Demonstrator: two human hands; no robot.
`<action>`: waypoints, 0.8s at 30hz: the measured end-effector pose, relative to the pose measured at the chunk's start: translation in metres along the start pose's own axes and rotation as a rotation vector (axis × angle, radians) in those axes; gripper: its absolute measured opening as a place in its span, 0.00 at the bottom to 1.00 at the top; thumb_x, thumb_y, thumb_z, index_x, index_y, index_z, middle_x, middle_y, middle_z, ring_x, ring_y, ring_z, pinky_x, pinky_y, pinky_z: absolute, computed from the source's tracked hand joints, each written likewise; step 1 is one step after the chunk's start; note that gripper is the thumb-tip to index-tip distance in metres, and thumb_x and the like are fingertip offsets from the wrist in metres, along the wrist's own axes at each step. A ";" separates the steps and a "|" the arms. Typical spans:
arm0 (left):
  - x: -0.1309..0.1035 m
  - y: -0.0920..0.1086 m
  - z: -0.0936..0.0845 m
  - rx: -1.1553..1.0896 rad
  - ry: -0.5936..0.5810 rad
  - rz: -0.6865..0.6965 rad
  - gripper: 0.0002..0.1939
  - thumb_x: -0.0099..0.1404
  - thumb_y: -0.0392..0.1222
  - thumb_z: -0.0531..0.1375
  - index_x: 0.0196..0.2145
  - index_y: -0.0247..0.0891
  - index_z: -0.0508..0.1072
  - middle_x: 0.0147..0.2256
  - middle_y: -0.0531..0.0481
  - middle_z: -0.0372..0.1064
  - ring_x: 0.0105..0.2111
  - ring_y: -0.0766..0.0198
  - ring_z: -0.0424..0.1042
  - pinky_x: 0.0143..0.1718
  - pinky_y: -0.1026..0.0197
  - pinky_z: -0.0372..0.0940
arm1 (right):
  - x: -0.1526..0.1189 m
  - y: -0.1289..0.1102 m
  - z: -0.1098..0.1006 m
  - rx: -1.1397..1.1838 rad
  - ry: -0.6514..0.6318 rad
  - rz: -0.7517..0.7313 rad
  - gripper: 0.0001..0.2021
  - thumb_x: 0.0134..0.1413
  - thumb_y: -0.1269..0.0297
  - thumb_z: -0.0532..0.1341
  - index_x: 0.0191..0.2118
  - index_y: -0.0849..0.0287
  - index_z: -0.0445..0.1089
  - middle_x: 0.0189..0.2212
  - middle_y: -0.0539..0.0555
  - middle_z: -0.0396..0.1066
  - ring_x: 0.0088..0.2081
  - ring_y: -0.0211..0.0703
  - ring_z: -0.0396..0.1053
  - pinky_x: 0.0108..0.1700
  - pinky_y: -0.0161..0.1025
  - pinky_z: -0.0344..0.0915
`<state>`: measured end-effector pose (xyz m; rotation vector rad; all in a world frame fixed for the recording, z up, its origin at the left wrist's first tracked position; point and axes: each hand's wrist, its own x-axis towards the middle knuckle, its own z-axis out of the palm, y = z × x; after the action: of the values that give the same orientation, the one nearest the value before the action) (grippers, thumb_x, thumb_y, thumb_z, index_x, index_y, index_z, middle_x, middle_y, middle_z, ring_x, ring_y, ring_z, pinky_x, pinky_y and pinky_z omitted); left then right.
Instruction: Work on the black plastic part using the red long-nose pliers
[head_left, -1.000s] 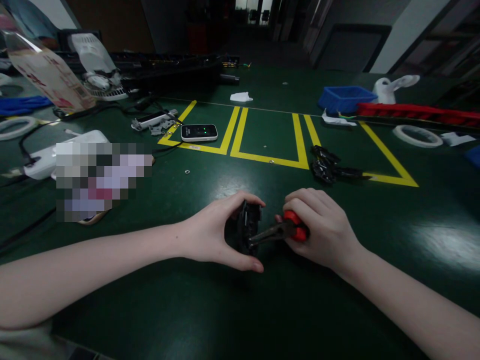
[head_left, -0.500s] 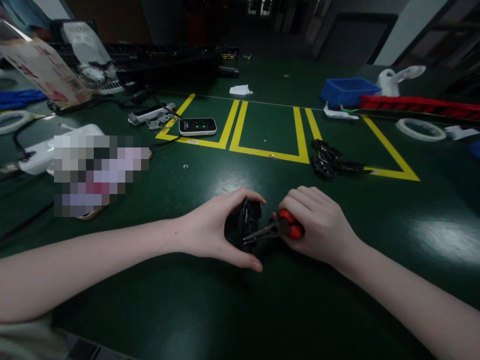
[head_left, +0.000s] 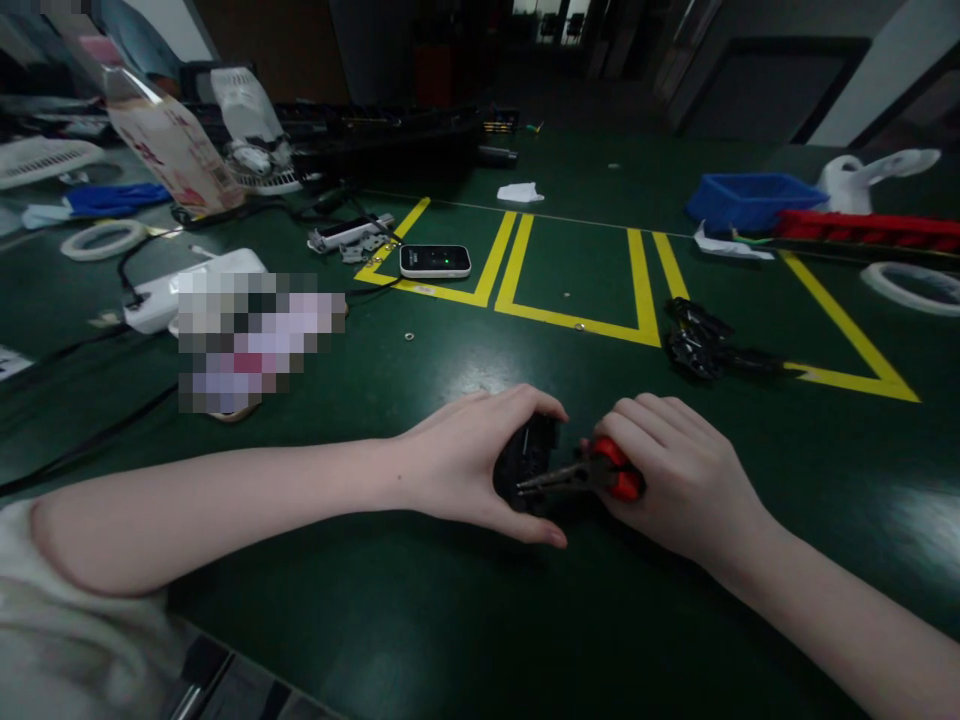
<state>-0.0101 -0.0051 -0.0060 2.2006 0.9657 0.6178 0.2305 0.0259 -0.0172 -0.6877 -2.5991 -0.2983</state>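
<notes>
A black part (head_left: 531, 455) is held between the thumb and fingers of my left hand (head_left: 472, 465), low over the green table (head_left: 420, 620). My right hand (head_left: 675, 475) is wrapped round the red handles of a pair of pliers (head_left: 619, 470). The pliers' narrow metal jaws point left and reach the lower front of the black part; whether they grip anything there is too small to tell.
Beyond my hands lie a black bundle (head_left: 701, 345), a small device with a lit screen (head_left: 435, 261) and yellow tape outlines (head_left: 574, 325). On the left are a blurred phone (head_left: 262, 350), a white power strip (head_left: 154, 300) and a bottle (head_left: 176, 150). A blue bin (head_left: 754, 203) stands at back right.
The view has shifted left, so the table and both hands appear further right. My left hand still holds the black part, and the pliers' tips remain at it.
</notes>
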 end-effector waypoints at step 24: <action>0.000 0.002 0.002 0.187 0.012 0.017 0.41 0.55 0.65 0.66 0.57 0.36 0.62 0.52 0.40 0.70 0.46 0.49 0.73 0.47 0.48 0.64 | 0.002 -0.001 -0.003 -0.069 -0.026 -0.026 0.04 0.54 0.73 0.57 0.31 0.60 0.67 0.27 0.58 0.69 0.29 0.49 0.63 0.30 0.44 0.62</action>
<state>-0.0080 -0.0070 -0.0060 2.3736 1.0490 0.5686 0.2292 0.0253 -0.0140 -0.6868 -2.6347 -0.3912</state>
